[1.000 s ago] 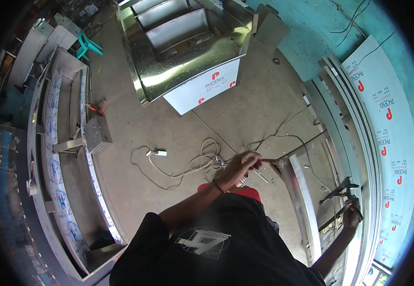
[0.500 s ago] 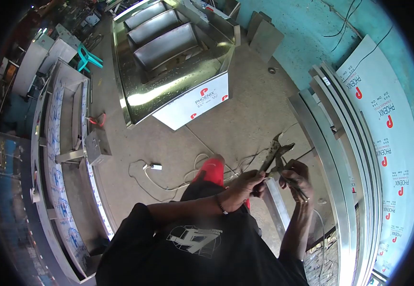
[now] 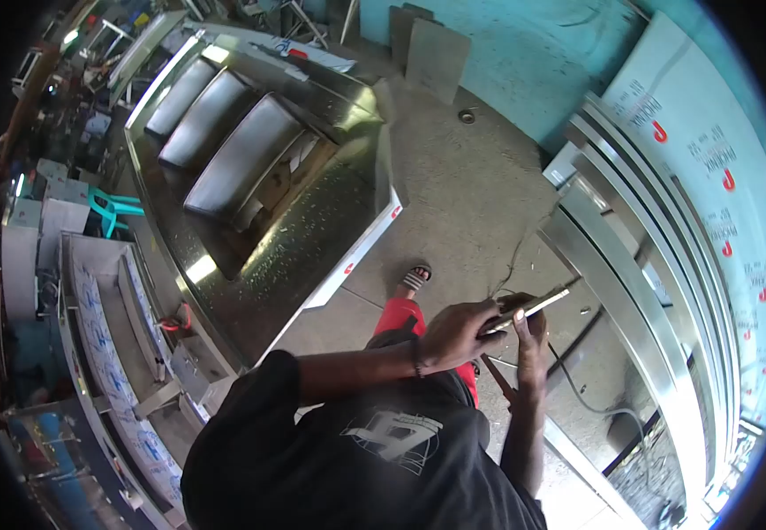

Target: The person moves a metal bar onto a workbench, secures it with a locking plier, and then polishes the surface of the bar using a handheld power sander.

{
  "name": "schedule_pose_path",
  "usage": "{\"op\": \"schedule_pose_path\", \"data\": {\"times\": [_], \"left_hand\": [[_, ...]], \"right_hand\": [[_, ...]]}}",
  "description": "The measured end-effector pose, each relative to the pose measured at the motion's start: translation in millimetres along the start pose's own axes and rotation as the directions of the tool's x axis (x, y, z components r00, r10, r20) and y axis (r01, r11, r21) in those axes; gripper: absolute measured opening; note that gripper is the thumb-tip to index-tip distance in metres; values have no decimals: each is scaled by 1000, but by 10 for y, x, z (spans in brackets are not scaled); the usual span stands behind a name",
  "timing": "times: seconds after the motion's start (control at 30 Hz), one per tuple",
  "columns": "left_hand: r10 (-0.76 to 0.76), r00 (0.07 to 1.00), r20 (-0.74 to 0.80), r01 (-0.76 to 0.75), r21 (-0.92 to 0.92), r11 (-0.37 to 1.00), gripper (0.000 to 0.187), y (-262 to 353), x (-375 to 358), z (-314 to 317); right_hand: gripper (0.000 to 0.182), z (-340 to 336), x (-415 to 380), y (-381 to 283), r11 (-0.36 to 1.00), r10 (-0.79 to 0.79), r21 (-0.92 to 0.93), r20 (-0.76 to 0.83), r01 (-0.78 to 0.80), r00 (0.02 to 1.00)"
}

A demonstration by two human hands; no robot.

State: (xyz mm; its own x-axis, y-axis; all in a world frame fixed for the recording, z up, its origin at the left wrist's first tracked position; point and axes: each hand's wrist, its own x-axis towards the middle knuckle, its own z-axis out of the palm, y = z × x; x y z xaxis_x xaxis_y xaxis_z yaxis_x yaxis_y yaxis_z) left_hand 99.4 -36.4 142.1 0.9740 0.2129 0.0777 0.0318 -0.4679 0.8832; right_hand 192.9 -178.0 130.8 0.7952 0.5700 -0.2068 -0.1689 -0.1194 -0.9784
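Note:
At chest height in front of me, both hands are on a long, plier-like metal tool [image 3: 543, 305], seen edge-on with its narrow end pointing up and right. My left hand [image 3: 460, 334] is closed around its near end, knuckles up. My right hand [image 3: 528, 340] grips it just to the right, thumb pressed along the bright edge. The two hands nearly touch and hide much of the tool. Below them a brown, handle-like bar [image 3: 499, 378] slants down between the wrists.
A large stainless steel unit [image 3: 312, 238] stands ahead on the left. Long steel profiles [image 3: 617, 291] lean along the right, beside film-covered sheet [image 3: 696, 141] against the wall. A dark cable [image 3: 590, 402] runs over the floor. A long trough-like frame [image 3: 127, 353] lies left.
The tool has turned from showing its spread jaws to edge-on. My right hand has moved up and left, closer to the left hand. The camera view has swung right.

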Motion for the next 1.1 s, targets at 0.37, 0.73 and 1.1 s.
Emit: {"op": "schedule_pose_path", "data": {"times": [0.37,0.73,1.1], "left_hand": [[-352,849,394,345,89,934,46,-1185,279,-163],[-391,540,745,511,78,856,69,-1748,407,-5],[-76,404,912,433,-117,894,75,-2058,109,279]], "right_hand": [[47,753,513,1368,645,591,701,-205,-304,780],[55,655,539,1937,664,665,680,-344,-312,663],[68,756,-144,2288,680,687,700,-507,-216,520]]}}
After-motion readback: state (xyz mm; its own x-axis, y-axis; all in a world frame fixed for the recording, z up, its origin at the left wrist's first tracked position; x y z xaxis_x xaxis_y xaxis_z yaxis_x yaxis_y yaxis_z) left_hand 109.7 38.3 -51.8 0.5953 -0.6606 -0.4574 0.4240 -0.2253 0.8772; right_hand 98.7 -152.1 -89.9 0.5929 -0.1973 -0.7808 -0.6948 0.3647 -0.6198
